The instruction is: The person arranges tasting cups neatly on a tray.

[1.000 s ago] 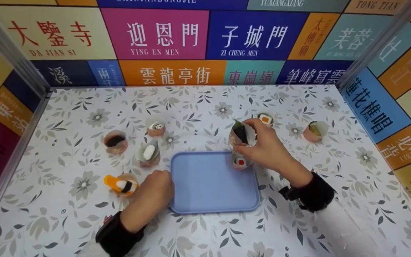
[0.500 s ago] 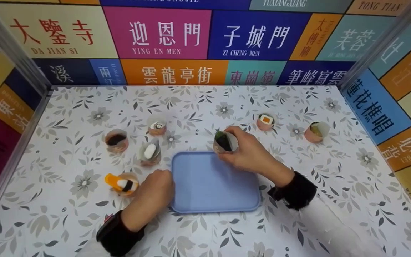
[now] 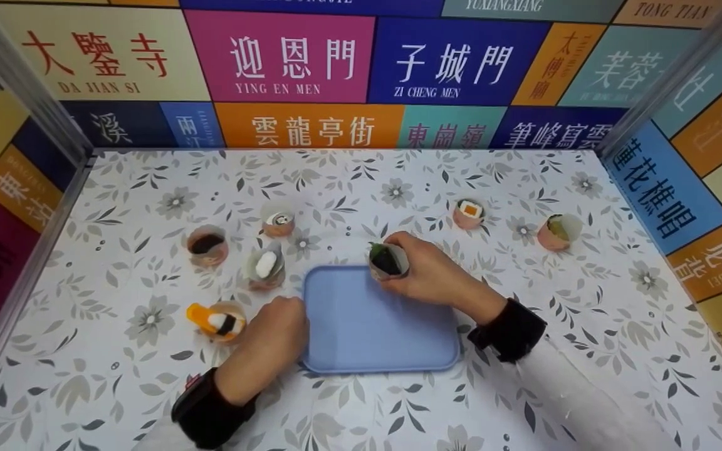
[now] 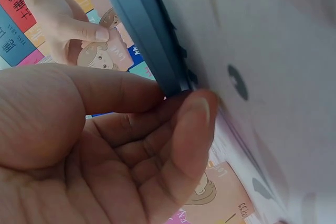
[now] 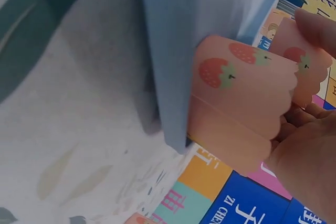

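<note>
My right hand grips a paper cup over the far edge of the blue tray. Inside that cup is a dark, seaweed-wrapped piece with a green tip. In the right wrist view, the thumb presses the held cup, while another strawberry-print cup stands at the tray's edge; the hand hides that one from the head view. My left hand is at the tray's left side, and in the left wrist view its curled fingers pinch the tray rim.
Left of the tray stand several cups of toy sushi, among them one with an orange piece and one with white rice. At the back right are an orange-centred roll cup and a yellowish-green one. Printed panels wall the table.
My right hand has carried the cup with the green-tipped piece leftward and nearer, from behind the tray's right corner to above its far edge. The left hand stays on the rim.
</note>
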`<state>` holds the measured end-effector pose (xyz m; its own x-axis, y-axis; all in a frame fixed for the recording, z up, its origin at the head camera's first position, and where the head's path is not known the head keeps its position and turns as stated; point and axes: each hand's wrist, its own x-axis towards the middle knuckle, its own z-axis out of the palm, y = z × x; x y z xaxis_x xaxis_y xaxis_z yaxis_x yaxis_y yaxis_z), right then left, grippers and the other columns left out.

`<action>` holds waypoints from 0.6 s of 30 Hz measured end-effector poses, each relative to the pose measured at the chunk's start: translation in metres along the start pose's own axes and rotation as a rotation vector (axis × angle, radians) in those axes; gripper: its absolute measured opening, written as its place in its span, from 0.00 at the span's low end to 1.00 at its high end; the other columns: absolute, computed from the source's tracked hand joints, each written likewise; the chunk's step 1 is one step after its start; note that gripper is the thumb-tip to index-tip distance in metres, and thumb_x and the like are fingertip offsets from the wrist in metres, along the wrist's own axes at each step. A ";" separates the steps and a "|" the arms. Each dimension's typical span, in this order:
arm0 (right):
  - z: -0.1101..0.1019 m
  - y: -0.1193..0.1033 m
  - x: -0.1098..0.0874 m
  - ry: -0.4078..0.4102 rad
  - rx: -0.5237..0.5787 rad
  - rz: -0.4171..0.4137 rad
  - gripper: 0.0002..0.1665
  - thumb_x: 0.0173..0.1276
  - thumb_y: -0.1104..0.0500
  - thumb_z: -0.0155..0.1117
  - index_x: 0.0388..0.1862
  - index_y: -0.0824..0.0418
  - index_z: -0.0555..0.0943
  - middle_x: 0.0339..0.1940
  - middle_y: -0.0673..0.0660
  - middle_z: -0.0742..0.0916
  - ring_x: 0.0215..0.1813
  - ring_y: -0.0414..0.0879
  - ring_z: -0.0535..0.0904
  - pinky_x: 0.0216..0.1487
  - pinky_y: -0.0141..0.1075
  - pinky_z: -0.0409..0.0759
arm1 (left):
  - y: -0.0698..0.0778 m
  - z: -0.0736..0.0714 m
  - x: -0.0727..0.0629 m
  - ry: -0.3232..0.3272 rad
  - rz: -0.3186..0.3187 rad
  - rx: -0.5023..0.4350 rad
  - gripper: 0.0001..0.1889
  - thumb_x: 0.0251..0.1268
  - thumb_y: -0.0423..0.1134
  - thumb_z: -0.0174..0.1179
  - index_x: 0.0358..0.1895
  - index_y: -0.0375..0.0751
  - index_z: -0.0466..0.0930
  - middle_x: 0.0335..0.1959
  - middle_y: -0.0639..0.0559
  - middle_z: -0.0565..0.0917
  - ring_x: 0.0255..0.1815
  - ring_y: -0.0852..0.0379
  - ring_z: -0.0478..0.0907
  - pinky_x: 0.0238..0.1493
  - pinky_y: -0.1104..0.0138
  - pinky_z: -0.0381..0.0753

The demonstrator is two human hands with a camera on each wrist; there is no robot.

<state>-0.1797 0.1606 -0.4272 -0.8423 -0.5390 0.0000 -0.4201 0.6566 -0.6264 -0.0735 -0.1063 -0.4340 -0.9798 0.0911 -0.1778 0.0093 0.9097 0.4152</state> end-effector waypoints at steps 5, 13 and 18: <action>0.002 0.004 0.001 -0.016 -0.007 -0.021 0.35 0.57 0.55 0.83 0.61 0.59 0.77 0.49 0.54 0.86 0.47 0.49 0.81 0.48 0.45 0.79 | -0.001 0.000 -0.001 0.021 0.022 0.003 0.09 0.69 0.28 0.56 0.28 0.34 0.80 0.26 0.39 0.79 0.30 0.39 0.82 0.31 0.50 0.81; 0.002 0.006 -0.001 -0.027 -0.082 -0.043 0.36 0.54 0.54 0.84 0.61 0.58 0.78 0.50 0.52 0.86 0.50 0.50 0.80 0.59 0.53 0.70 | -0.002 -0.001 -0.002 0.047 0.057 -0.019 0.11 0.67 0.26 0.55 0.24 0.35 0.79 0.25 0.39 0.79 0.29 0.39 0.82 0.28 0.52 0.80; 0.002 0.009 -0.003 -0.040 -0.074 -0.030 0.37 0.54 0.54 0.85 0.61 0.58 0.78 0.51 0.52 0.85 0.51 0.51 0.80 0.60 0.52 0.70 | -0.003 0.000 -0.001 0.039 0.051 -0.014 0.11 0.68 0.27 0.55 0.25 0.35 0.79 0.26 0.39 0.80 0.30 0.39 0.82 0.29 0.52 0.81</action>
<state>-0.1800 0.1665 -0.4344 -0.8157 -0.5782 -0.0142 -0.4698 0.6766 -0.5670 -0.0721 -0.1086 -0.4352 -0.9852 0.1208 -0.1215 0.0564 0.8983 0.4357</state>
